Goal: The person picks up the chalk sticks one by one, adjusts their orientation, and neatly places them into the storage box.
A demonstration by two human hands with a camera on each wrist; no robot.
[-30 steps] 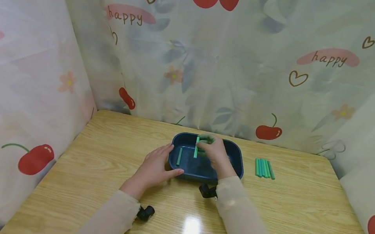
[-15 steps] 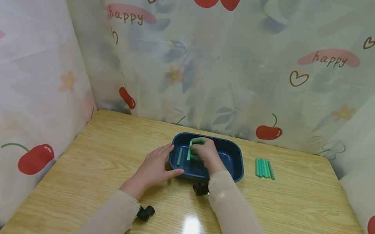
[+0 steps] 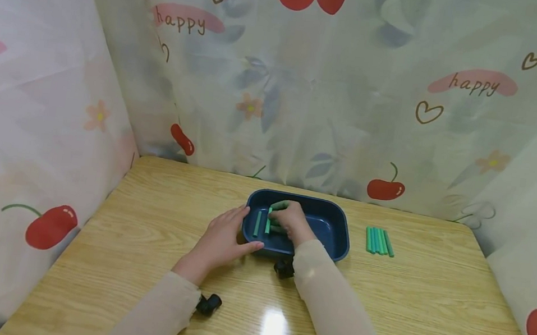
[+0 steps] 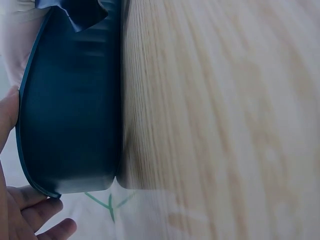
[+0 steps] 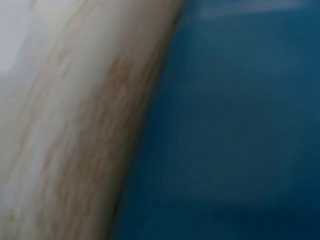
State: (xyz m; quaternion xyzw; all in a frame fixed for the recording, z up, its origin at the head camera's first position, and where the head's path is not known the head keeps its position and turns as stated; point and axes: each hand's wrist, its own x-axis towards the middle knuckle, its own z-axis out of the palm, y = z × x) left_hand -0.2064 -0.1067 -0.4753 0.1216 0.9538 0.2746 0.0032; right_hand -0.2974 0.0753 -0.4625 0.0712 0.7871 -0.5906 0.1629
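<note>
My left hand [image 3: 220, 238] holds the near-left corner of a dark blue rectangular tub [image 3: 335, 244], thumb along the front rim and fingers at the left end. The left wrist view shows the fingers [image 4: 37, 212] bent at the rim of the tub [image 4: 70, 120]. Inside the tub, my right hand [image 3: 292, 221] pinches a bright green stick [image 3: 269, 221] low over the floor; whether it touches cannot be told. A darker green stick [image 3: 257, 224] lies to its left, roughly parallel. In the right wrist view, only the tub's blurred wall [image 5: 230, 125] shows, not the fingers.
Several green and blue-green sticks [image 3: 378, 241] lie side by side on the wooden table [image 3: 434, 302], right of the tub. A printed curtain [image 3: 309, 93] hangs behind and on both sides. Small black wrist cameras sit on the left wrist [image 3: 208, 304] and right wrist [image 3: 284, 268].
My right hand has moved left and lower inside the tub with the bright green stick, bringing it closer to the darker one. The left hand has stayed on the tub.
</note>
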